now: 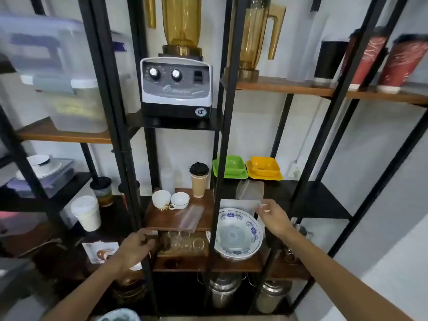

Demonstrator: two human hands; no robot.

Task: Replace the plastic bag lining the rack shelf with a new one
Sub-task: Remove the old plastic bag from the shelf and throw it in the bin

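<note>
My right hand [274, 217] pinches the lower edge of a clear plastic bag [250, 190] and holds it up over the black shelf [324, 200], above a blue-patterned white bowl [238, 235]. A second clear plastic bag [190, 217] lies flat on the small brown wooden shelf [162, 222], in front of two white cups [170, 199]. My left hand [136, 247] rests at the front left corner of that wooden shelf, by a black rack post, fingers curled, with nothing visibly in it.
A brown paper cup with a black lid [199, 179] stands behind the cups. Green [229, 167] and yellow [264, 169] dishes sit on the black shelf. A blender base [176, 86] is above. Glasses [185, 242] stand below, steel canisters [223, 295] lower still. Black posts cross the view.
</note>
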